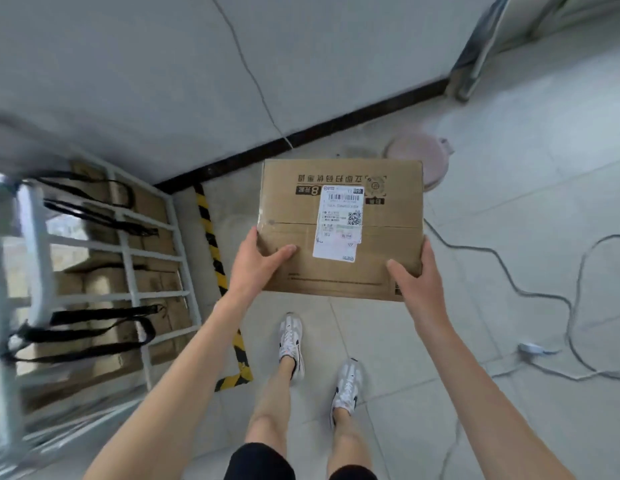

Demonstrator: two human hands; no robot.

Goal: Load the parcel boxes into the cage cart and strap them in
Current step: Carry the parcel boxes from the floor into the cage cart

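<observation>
Gripped at both near corners, parcel box (388, 237): left hand (256, 268) wrapped round the left edge with thumb flat on the top face, right hand (417, 282) likewise at the right corner, fingers hidden underneath. Held clear of the floor, shipping label (339, 223) uppermost, above pale tiles and ahead of the feet. Well apart from the cage cart (128, 258), off to the left beyond the yellow-and-black floor tape (211, 244). Inside the cart, blurred but plain enough, stacked brown boxes (104, 282); black straps (94, 327) hanging slack across the white bars. Judged as the carrying step, mid-load, strapping not yet done.

To do it well: turn with the feet rather than twisting at the waist. Hold level and close to the body. Slide the fingers further under before lowering. Mind the grey cable (544, 296) trailing on the right. Lift over the loose straps, or push them aside first, to avoid snagging. Set down flush against the stacked boxes, square to the bars, leaving no gap.
</observation>
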